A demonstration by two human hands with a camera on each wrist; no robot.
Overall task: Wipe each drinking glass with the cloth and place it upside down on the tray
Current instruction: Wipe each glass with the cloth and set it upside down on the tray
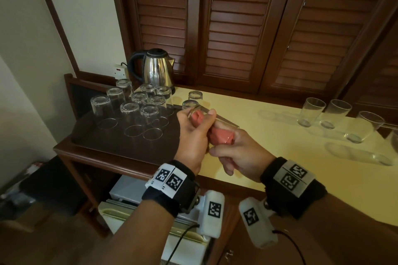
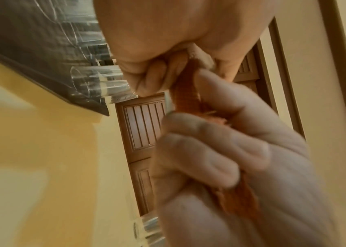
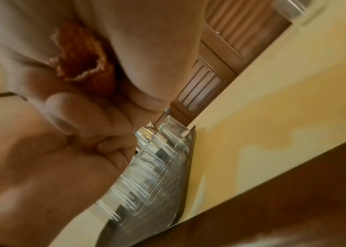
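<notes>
My left hand [image 1: 193,133] grips a clear drinking glass [image 1: 226,123] held on its side above the counter's front edge. A pink cloth [image 1: 221,139] is stuffed into the glass, and my right hand [image 1: 237,153] pinches the part that sticks out. The wrist views show the orange-pink cloth [image 2: 186,93] [image 3: 81,58] squeezed between both hands. A dark brown tray [image 1: 107,142] at the left carries several glasses [image 1: 129,112] standing upside down. Several upright glasses [image 1: 312,112] stand in a row on the yellow counter at the right.
A steel kettle [image 1: 157,69] stands behind the tray, by a wall socket. Two more glasses [image 1: 192,100] stand at the tray's right end. Brown louvred doors [image 1: 237,28] rise behind the counter. Bare yellow countertop [image 1: 269,135] lies between the tray and the right-hand glasses.
</notes>
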